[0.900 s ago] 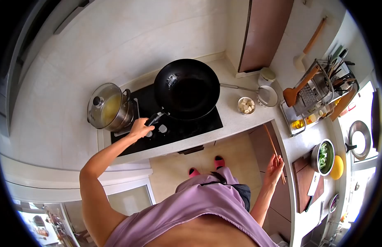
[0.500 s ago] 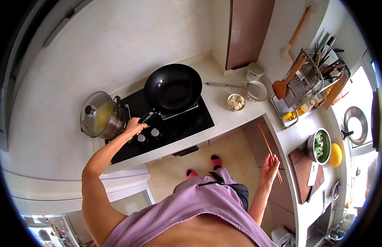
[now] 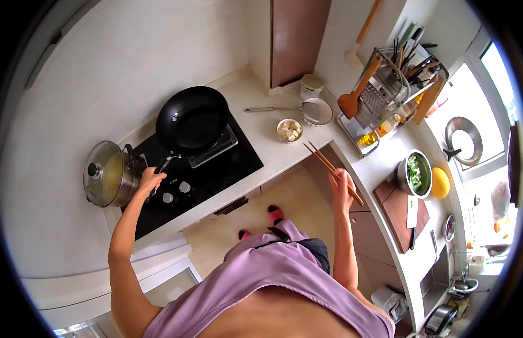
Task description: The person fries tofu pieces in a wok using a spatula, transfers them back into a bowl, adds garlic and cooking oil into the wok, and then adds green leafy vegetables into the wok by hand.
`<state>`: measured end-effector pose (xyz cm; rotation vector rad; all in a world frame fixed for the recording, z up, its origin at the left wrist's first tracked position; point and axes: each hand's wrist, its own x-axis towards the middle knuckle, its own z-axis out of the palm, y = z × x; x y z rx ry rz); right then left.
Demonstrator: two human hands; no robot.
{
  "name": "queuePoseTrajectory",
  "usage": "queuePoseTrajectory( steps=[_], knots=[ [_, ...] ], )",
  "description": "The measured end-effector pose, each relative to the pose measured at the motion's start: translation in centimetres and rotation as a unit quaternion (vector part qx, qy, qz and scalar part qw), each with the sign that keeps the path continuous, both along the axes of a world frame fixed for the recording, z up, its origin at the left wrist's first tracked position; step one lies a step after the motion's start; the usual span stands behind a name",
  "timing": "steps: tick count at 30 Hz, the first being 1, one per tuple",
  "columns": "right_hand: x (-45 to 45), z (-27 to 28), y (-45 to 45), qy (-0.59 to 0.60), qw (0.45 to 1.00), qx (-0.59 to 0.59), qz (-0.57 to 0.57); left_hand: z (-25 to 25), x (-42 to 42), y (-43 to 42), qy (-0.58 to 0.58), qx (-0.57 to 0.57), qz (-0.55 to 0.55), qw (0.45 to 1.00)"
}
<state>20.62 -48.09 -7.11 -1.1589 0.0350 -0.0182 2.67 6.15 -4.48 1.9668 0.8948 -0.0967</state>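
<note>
My left hand (image 3: 153, 181) is closed round the handle of the black wok (image 3: 193, 119), which is tilted over the back of the black hob (image 3: 188, 174). A silver burner plate shows beside the wok's lower edge. To the left of my hand sits a steel pot (image 3: 110, 173) with a glass lid and yellowish contents. My right hand (image 3: 342, 185) holds a pair of wooden chopsticks (image 3: 324, 160), tips pointing up and left, in front of the counter edge. A small bowl of white cubes (image 3: 289, 130) stands beyond the chopstick tips.
Behind the cubes are a strainer on a bowl (image 3: 317, 111) and a lidded jar (image 3: 311, 86). At right stand a utensil rack (image 3: 380, 104), a bowl of chopped greens (image 3: 414, 173), a yellow round item (image 3: 440, 183) and a cutting board (image 3: 399, 211) with a knife.
The wok has been lifted and tilted, uncovering the burner plate beside it. My right hand has risen with the chopsticks toward the counter. The view has turned to the right.
</note>
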Motion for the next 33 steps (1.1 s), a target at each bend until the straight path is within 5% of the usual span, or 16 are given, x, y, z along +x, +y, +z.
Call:
queuePoseTrajectory(
  steps=[4, 14, 22, 24, 27, 30, 33],
  knots=[
    [3.2, -0.3, 3.2, -0.138, 0.978, -0.144, 0.059, -0.3, -0.1, 1.5, 0.022, 0.034, -0.048, 0.998],
    [8.1, -5.3, 7.2, -0.235, 0.896, -0.375, 0.037, 0.7, -3.1, 0.2, -0.049, 0.196, -0.082, 0.976],
    [8.9, -7.6, 6.7, -0.129, 0.936, -0.327, 0.008, 0.3, -6.1, -0.5, -0.063, 0.218, -0.069, 0.971],
    [9.1, -8.3, 6.6, 0.013, 0.999, -0.023, -0.022, -0.2, -6.8, -0.2, -0.069, 0.216, -0.048, 0.973],
    [9.6, -11.0, 5.8, 0.079, 0.985, 0.148, -0.047, -0.5, -7.5, 0.2, -0.064, 0.149, -0.025, 0.987],
    [9.8, -12.9, 4.6, 0.19, 0.93, 0.314, -0.027, -0.4, -8.1, 0.1, -0.056, 0.159, -0.013, 0.986],
    [9.0, -12.1, 4.2, 0.278, 0.796, 0.533, 0.073, -0.2, -8.2, -0.2, -0.059, 0.141, 0.003, 0.988]
  ],
)
